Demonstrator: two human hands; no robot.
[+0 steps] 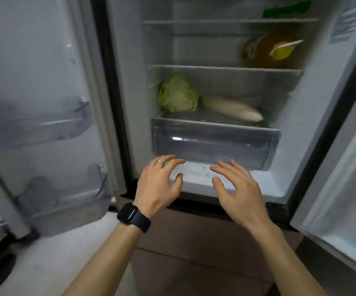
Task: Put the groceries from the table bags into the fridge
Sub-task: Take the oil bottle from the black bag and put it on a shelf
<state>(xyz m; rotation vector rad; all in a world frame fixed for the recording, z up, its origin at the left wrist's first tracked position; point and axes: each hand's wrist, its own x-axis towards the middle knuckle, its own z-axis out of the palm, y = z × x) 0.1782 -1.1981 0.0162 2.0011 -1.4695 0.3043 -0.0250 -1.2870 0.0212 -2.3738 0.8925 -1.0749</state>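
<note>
The fridge (292, 116) stands open in front of me. A green cabbage (177, 93) and a long white radish (232, 108) lie on the cover above the clear crisper drawer (213, 144). An orange bottle with a yellow cap (273, 50) lies on the middle shelf, and something green (286, 10) sits on the top shelf. My left hand (160, 182), with a ring and a black watch, and my right hand (239, 186) hover with fingers spread just below the drawer's front. Neither hand holds anything.
The left fridge door (38, 107) swings wide with see-through door bins. The right door (344, 189) is open at the right edge. Brown lower fridge panels (194, 242) sit under the hands. A pale floor (51, 253) shows at lower left.
</note>
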